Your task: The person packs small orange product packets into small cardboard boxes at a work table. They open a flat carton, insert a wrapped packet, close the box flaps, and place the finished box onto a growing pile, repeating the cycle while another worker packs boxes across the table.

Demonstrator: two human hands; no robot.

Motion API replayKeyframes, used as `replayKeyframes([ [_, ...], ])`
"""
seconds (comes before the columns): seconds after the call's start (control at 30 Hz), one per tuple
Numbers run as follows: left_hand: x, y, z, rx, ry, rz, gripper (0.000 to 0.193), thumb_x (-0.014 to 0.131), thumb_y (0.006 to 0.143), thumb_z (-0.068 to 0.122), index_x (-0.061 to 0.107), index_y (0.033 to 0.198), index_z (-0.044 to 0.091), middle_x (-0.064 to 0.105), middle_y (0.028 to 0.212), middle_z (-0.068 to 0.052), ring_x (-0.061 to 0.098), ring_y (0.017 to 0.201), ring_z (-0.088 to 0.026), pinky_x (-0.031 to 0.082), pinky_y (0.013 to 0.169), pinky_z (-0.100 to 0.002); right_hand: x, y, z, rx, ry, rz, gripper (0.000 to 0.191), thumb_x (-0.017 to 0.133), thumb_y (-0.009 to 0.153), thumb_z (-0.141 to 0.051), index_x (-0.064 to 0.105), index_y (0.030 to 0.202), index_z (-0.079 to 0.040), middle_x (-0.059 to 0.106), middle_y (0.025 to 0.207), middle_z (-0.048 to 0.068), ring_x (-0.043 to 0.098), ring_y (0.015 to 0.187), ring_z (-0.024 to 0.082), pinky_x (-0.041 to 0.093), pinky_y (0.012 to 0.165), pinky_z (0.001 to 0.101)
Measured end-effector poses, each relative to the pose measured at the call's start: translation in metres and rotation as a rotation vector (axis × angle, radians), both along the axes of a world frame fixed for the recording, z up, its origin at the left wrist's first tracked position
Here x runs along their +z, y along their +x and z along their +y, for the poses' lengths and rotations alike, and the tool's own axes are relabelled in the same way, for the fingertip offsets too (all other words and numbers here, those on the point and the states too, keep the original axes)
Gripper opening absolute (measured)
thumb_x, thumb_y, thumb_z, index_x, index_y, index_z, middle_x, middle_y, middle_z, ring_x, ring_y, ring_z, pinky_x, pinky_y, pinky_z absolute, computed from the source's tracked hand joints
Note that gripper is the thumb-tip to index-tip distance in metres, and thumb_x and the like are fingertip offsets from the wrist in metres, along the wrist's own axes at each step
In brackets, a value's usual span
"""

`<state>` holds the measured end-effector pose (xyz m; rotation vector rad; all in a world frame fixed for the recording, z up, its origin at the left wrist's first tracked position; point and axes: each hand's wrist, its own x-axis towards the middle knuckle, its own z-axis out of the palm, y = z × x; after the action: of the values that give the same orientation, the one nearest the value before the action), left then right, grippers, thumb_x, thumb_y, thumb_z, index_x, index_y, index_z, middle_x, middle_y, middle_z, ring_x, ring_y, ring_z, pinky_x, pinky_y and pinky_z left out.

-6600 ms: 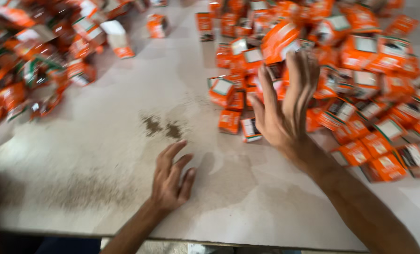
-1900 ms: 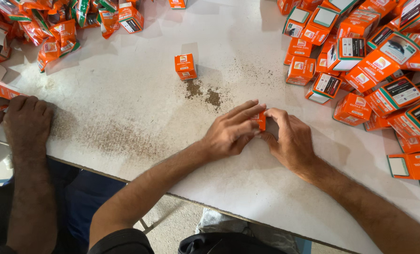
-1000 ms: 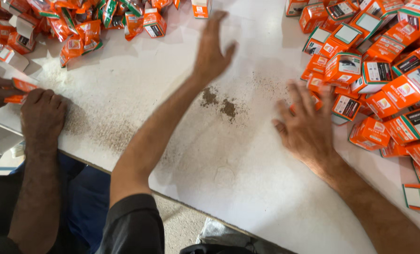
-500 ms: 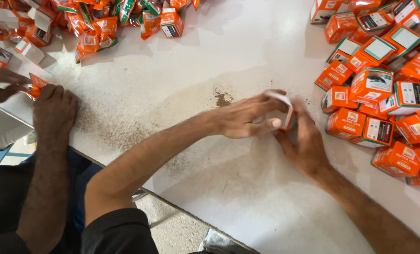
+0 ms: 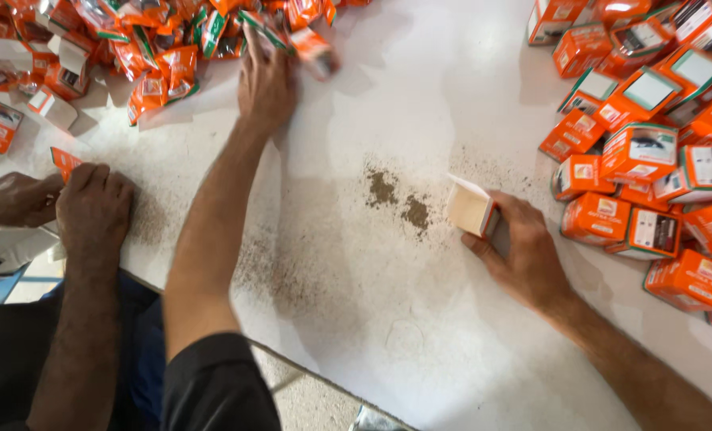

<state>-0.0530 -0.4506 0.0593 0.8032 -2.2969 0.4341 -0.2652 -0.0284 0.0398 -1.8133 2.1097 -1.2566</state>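
Note:
My right hand [image 5: 524, 254] holds a small open carton [image 5: 471, 209] on its side on the white table [image 5: 420, 335], its pale inside facing left. My left hand [image 5: 267, 80] is stretched far across to the heap of orange foil packets [image 5: 164, 56] at the table's far left. Its fingers rest on the packets, and a blurred packet [image 5: 316, 52] lies just right of them. Whether the fingers have closed on a packet does not show.
A pile of orange and white cartons [image 5: 659, 144] fills the right side. Brown powder [image 5: 396, 199] is spilled mid-table. A co-worker's two hands [image 5: 92, 209] work at the left edge with an orange packet [image 5: 65, 160]. The table's near edge runs diagonally below my arms.
Half a second ago both hands met at the carton. My left hand has since swung away to the far packet heap, while my right hand stays on the open carton.

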Motion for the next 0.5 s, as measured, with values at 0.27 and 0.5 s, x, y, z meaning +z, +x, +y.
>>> replayKeyframes([
  [0.27, 0.036, 0.026, 0.137, -0.256, 0.499, -0.437, 0.020, 0.069, 0.090, 0.021, 0.061, 0.105, 0.011, 0.070, 0.094, -0.014, 0.070, 0.085, -0.035, 0.054, 0.074, -0.051, 0.017, 0.020, 0.041, 0.047, -0.070, -0.035, 0.057, 0.080, 0.083, -0.021, 0.058, 0.129, 0.003, 0.064, 0.116, 0.020, 0.060, 0.111, 0.036, 0.049, 0.097, 0.0445],
  [0.5, 0.037, 0.021, 0.313, -0.762, 0.700, 0.111, 0.027, 0.068, 0.084, -0.002, 0.059, 0.108, 0.007, 0.064, 0.120, -0.015, 0.076, 0.094, -0.029, 0.063, 0.079, -0.037, 0.018, 0.017, 0.093, 0.044, -0.048, -0.127, 0.057, 0.089, 0.070, -0.025, 0.065, 0.113, 0.004, 0.068, 0.111, 0.020, 0.067, 0.102, 0.035, 0.052, 0.088, 0.0430],
])
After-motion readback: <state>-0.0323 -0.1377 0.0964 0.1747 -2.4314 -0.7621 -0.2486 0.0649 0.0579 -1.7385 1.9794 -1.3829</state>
